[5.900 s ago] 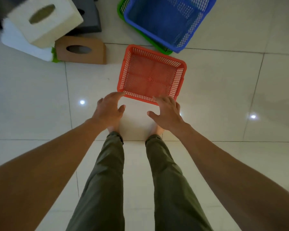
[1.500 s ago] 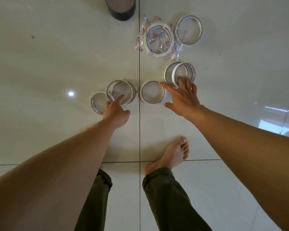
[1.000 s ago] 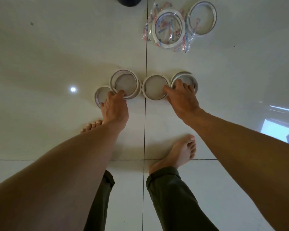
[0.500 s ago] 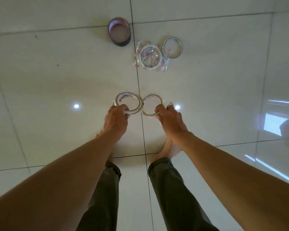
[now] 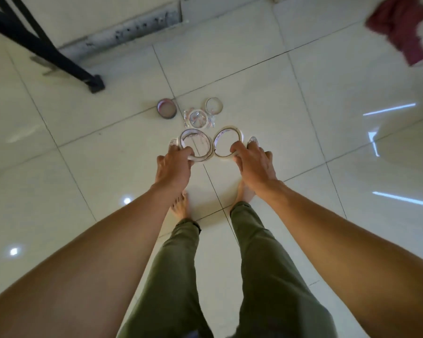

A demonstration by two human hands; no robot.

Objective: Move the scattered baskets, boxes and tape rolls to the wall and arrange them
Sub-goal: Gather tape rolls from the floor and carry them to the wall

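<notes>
White rings of tape are filling both grips. The left grip point(image 5: 173, 168) is curling its fingers and thumb round the near edge of a wide white roll point(image 5: 193, 131), which looks like two rings lying together. A smaller roll point(image 5: 173, 142) is peeking out beyond the knuckles on its outer side. The right grip point(image 5: 254, 165) is pinching the near edge of a second white roll point(image 5: 228, 129). A fourth roll point(image 5: 252, 140) is showing just above its fingers, and I cannot tell how that one is being gripped. The two big rings are touching edge to edge between the hands. All of them are being held clear of the floor point(image 5: 83, 167), above the person's bare feet point(image 5: 180, 207) and olive trousers point(image 5: 266, 276).

Farther out, three more rolls are lying close together on the tiles. A dark roll point(image 5: 166, 111) with a pinkish core is sitting on the left, with a roll in clear wrapping point(image 5: 197, 117) just beside it. A thin pale ring point(image 5: 214, 105) is sitting at the wrapping's far right corner. They are sitting well short of the wall point(image 5: 108, 11), whose grey skirting strip point(image 5: 122, 32) is running across the top. A black stand leg point(image 5: 59, 57) is slanting down to the floor at the upper left. A dark red cloth point(image 5: 401, 23) is showing blurred at the upper right.
</notes>
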